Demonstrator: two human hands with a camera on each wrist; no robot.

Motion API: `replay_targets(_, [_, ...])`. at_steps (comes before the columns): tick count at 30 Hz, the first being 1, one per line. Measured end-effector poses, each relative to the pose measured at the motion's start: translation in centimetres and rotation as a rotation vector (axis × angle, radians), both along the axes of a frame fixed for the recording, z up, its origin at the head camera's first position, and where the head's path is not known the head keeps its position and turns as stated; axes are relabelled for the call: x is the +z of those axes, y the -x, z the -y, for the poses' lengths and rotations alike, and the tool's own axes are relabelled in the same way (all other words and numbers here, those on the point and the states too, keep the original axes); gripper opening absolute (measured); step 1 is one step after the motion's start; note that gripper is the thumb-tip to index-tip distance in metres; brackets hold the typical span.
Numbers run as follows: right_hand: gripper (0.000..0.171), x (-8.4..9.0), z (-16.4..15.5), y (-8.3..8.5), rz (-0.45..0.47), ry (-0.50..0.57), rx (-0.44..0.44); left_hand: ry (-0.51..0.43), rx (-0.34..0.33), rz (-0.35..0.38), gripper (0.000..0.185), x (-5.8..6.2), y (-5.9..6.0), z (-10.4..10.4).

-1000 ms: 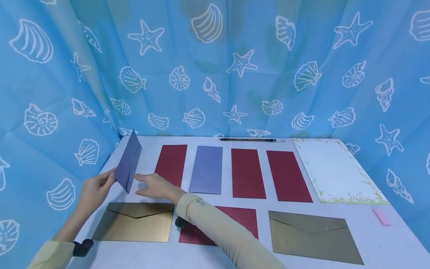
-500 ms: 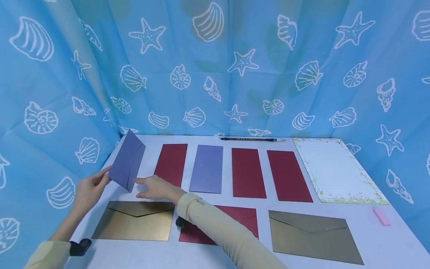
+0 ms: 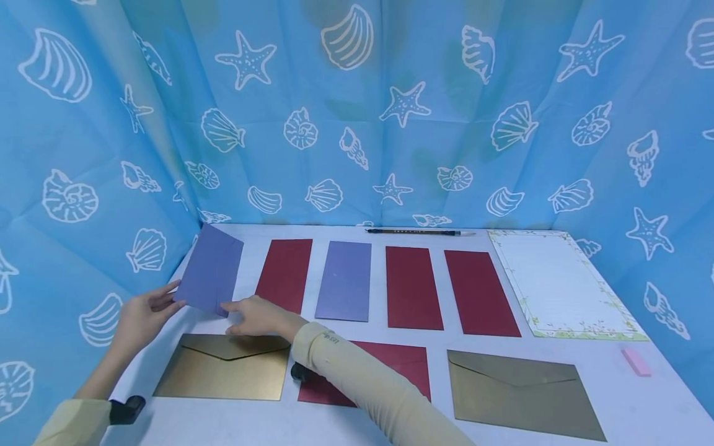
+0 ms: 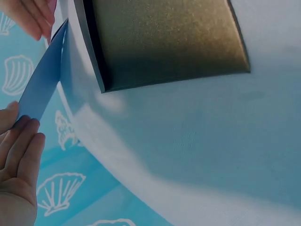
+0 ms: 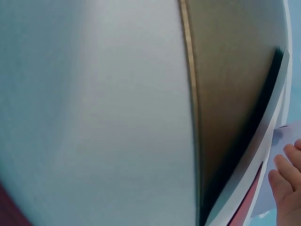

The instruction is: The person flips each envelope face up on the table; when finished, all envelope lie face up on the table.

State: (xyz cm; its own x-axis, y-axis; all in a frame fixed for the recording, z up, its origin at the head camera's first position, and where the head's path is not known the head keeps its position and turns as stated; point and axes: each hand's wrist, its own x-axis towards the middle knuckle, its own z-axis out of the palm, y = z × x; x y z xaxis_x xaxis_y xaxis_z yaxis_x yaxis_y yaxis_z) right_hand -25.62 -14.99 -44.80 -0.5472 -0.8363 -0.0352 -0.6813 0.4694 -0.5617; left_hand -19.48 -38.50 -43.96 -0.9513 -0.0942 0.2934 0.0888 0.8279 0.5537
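Both hands held the purple envelope (image 3: 212,269) near the far left corner of the tabletop (image 3: 357,421). In the head view, the left hand (image 3: 142,314) pinched the envelope's near left corner between thumb and straight fingers, while the right hand (image 3: 255,314) gripped its near right corner with fingers reaching leftward. The envelope was tilted, its near edge lifted off the surface, just beside a red envelope (image 3: 286,273) that began a row along the far side: a lilac envelope (image 3: 344,280), then two more red ones (image 3: 413,287) (image 3: 481,292), then a sheet of bordered letter paper (image 3: 560,284) near the far right corner. A brush pen (image 3: 419,231) lay along the far edge. Near the front edge lay a gold envelope (image 3: 225,367) just below the hands, another red envelope (image 3: 390,362) partly under the right sleeve, and a second gold envelope (image 3: 521,392). A pink eraser (image 3: 636,362) sat by the right edge.

From the left wrist, the left hand's fingertips (image 4: 21,129) clasped the purple envelope's (image 4: 43,84) corner off the table's left edge, the gold envelope (image 4: 164,40) lying flat nearby, and fingers of the right hand (image 4: 33,16) showed at the envelope's other end.

From the right wrist, fingertips (image 5: 287,183) showed at the lower right touching the pale purple paper (image 5: 282,136); the gold envelope (image 5: 230,94) filled much of the picture, and the grip itself could not be made out there.
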Motion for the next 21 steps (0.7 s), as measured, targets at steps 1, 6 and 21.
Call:
replay_targets(1, [0.056,0.0,0.0,0.0,-0.007,0.004,0.002,0.000,0.000,0.011,0.056,0.2,-0.1,-0.2])
replay_targets(6, [0.056,0.0,-0.1,0.2,-0.034,-0.002,0.006,-0.023,-0.001,0.065,0.055,1.1,-0.2,-0.7])
replay_targets(21, [0.055,0.0,-0.3,0.5,-0.040,-0.031,0.027,-0.001,-0.079,0.198,0.055,1.3,0.0,0.1])
